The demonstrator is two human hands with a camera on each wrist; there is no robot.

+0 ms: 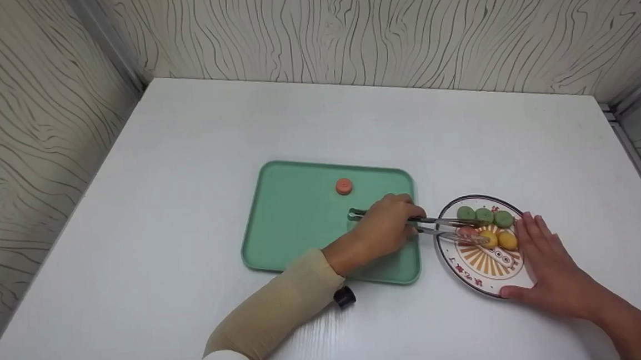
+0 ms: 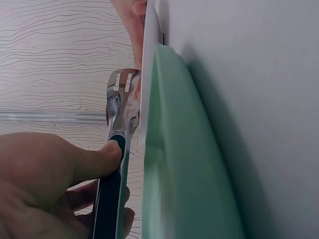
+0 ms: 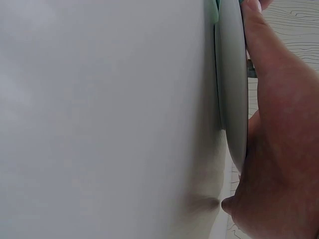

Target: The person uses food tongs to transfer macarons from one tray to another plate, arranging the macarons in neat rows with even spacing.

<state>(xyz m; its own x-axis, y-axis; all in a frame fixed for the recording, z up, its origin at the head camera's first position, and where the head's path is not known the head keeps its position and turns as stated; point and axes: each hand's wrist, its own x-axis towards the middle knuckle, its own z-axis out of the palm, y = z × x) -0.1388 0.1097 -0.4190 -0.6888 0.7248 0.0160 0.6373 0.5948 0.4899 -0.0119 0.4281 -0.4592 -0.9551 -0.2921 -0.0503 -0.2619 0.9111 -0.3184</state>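
Note:
My left hand (image 1: 382, 226) grips a pair of metal tongs (image 1: 437, 222) with dark handle panels (image 2: 110, 201), its thumb along one arm. The tongs' tips are over the plate (image 1: 474, 282), close to a yellow macaron-like round (image 1: 489, 239) and a partly covered red one (image 1: 467, 232); whether they touch is unclear. Beside these lie another yellow round (image 1: 507, 240) and a row of green rounds (image 1: 484, 216). My right hand (image 1: 554, 271) rests against the plate's right rim, fingers extended and thumb spread toward the near edge.
A green tray (image 1: 289, 221) lies left of the plate, under my left hand. One orange-red round (image 1: 344, 186) sits on it near the back edge. A small black cylinder (image 1: 344, 297) shows by the left sleeve. Patterned walls (image 1: 334, 34) border the white table (image 1: 185, 155).

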